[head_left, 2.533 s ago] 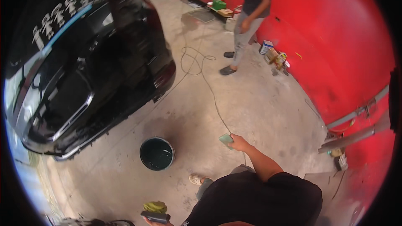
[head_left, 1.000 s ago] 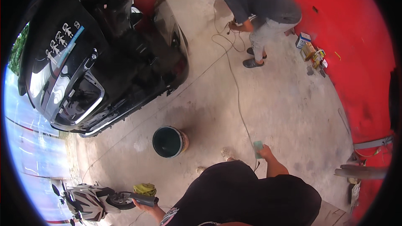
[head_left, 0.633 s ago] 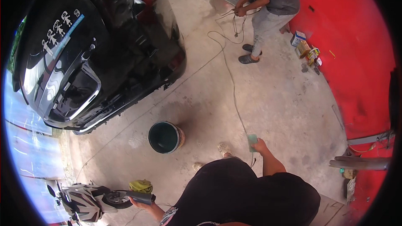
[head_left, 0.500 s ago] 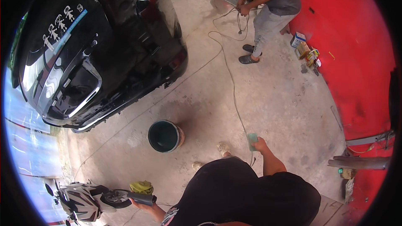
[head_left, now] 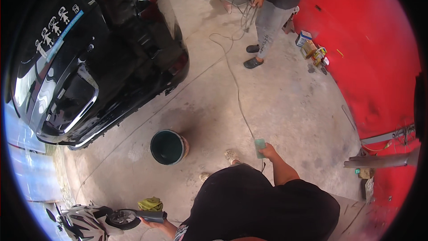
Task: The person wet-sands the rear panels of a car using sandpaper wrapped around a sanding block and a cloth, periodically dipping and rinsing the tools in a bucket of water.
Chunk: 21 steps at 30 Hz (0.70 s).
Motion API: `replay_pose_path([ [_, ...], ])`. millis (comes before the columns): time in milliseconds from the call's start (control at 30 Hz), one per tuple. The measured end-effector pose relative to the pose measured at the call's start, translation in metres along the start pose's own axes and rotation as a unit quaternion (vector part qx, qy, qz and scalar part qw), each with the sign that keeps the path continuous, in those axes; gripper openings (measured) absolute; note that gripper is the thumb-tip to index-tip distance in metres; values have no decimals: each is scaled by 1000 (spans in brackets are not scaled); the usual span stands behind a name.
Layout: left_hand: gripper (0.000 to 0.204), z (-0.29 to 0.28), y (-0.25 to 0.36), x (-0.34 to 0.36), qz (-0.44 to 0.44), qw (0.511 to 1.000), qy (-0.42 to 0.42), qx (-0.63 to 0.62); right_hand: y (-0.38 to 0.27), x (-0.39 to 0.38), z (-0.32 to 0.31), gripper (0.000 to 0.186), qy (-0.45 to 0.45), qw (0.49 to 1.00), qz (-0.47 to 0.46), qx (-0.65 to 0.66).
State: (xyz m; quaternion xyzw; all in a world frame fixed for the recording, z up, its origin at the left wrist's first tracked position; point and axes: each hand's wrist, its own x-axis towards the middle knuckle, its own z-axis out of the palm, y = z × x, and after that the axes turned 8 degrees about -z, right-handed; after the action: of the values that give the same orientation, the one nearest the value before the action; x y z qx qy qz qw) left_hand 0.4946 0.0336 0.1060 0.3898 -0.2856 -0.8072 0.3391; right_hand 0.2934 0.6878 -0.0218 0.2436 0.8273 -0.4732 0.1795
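At the lower left my left hand (head_left: 157,225) is closed around a dark grey oblong object (head_left: 153,216) whose exact kind I cannot make out. A crumpled yellow-green cloth (head_left: 150,204) shows just beyond it; whether they touch is unclear. My right hand (head_left: 268,151) reaches out on the right, gripping a flat pale-green rectangular pad (head_left: 260,148) by one edge. Ahead of my feet stands a round bucket (head_left: 183,148) with a dark inside.
A black car (head_left: 129,69) with stick-figure stickers fills the upper left. Across from it a person (head_left: 272,13) handles a cable (head_left: 238,93) that runs along the concrete toward me. A red wall (head_left: 356,53), small boxes (head_left: 307,47) and a parked motorbike (head_left: 87,221) edge the space.
The view has shifted a little, moving most things left in the picture. The other person has raised their hands with the gathered cable. Both my hands keep their holds.
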Motion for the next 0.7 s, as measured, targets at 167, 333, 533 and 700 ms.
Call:
replay_pose_path([
  [167, 55, 21, 3, -1, 31, 998, -40, 30, -1, -3, 7, 43, 11, 999, 17, 30],
  [333, 55, 48, 11, -9, 17, 998, -47, 36, 7, -8, 21, 40, 17, 997, 56, 55],
  [533, 55, 62, 14, -11, 3, 999, -48, 21, 14, -18, 23, 40, 4, 995, 65, 74],
  [700, 56, 61, 10, -11, 2, 999, -34, 17, 21, -10, 18, 41, -3, 999, 28, 36],
])
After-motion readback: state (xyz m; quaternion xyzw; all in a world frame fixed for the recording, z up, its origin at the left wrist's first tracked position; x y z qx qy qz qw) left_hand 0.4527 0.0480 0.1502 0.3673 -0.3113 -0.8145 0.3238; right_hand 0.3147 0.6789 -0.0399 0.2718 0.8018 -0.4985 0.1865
